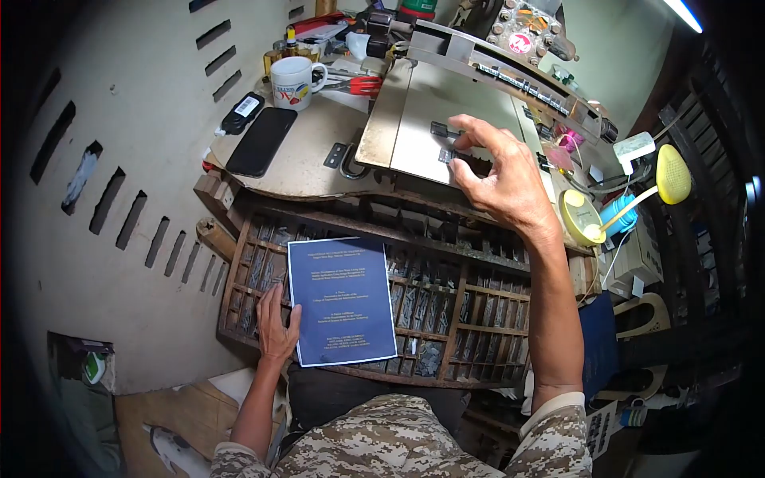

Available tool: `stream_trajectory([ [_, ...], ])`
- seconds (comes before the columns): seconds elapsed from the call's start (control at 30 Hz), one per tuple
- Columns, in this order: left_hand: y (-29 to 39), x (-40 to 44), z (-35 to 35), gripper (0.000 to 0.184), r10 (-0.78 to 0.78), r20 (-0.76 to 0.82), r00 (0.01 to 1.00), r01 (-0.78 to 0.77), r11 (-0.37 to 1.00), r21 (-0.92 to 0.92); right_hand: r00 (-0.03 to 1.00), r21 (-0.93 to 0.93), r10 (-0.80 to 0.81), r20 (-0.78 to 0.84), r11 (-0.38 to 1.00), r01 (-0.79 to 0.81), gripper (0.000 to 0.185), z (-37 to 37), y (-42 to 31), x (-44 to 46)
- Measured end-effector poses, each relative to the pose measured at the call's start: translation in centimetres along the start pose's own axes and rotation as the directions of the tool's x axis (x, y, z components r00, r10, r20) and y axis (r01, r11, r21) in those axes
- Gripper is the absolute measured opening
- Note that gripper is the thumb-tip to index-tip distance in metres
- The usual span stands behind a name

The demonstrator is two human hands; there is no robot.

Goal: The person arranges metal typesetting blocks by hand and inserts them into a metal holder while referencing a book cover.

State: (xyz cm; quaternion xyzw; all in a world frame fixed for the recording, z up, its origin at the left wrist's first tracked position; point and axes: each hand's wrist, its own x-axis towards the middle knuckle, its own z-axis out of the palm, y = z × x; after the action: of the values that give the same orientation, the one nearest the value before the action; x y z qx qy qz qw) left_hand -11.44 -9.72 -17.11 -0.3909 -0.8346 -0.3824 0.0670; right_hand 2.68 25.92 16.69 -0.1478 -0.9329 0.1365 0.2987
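My right hand (pixel 506 171) hovers at a flat metal plate (pixel 418 103), its thumb and forefinger apart in a curved shape. Small dark pieces (pixel 440 129) lie on the plate close to those fingertips. Lower down, my left hand (pixel 276 327) rests with fingers stretched out at the left edge of a dark blue printed sheet (pixel 343 299), its thumb by the sheet's border. The sheet carries yellow centred text with a white edge, and lies over a wooden type case (pixel 454 327) divided into many compartments of small metal pieces.
Left on the worktop are a black phone (pixel 261 142), a key fob (pixel 242 113), a white mug (pixel 293 84) and red-handled pliers (pixel 356 85). A metal bar with letter type (pixel 522 84) crosses behind the plate. A yellow lamp (pixel 673 175) stands right. A slotted wall (pixel 151 159) borders the left.
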Motion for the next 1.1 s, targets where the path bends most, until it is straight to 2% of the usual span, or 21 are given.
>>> stream_trajectory([
  [0.1,-0.03,0.02,0.17,0.058,0.004,0.000,1.000,-0.004,1.000,-0.002,0.992,0.021,0.104,0.074,0.994,-0.106,0.049,-0.34,-0.42,0.35],
  [0.3,0.02,0.01,0.19,0.057,0.000,0.003,1.000,0.000,1.000,-0.007,0.995,0.047,0.070,0.066,0.996,-0.073,0.049,0.03,0.08,0.56],
  [0.43,0.12,0.09,0.09,0.055,-0.012,0.015,1.000,0.012,1.000,0.010,0.987,0.071,0.107,0.122,0.991,-0.117,0.052,0.03,0.11,0.82],
  [0.77,0.13,0.07,0.16,0.055,-0.012,0.002,1.000,0.012,1.000,-0.015,0.982,0.177,0.138,0.132,0.971,-0.160,0.053,-0.47,0.08,0.16],
  [1.1,0.37,0.19,0.02,0.053,-0.002,-0.002,1.000,0.002,1.000,-0.017,0.964,0.137,0.177,0.196,0.969,-0.206,0.051,-0.87,-0.72,1.04],
])
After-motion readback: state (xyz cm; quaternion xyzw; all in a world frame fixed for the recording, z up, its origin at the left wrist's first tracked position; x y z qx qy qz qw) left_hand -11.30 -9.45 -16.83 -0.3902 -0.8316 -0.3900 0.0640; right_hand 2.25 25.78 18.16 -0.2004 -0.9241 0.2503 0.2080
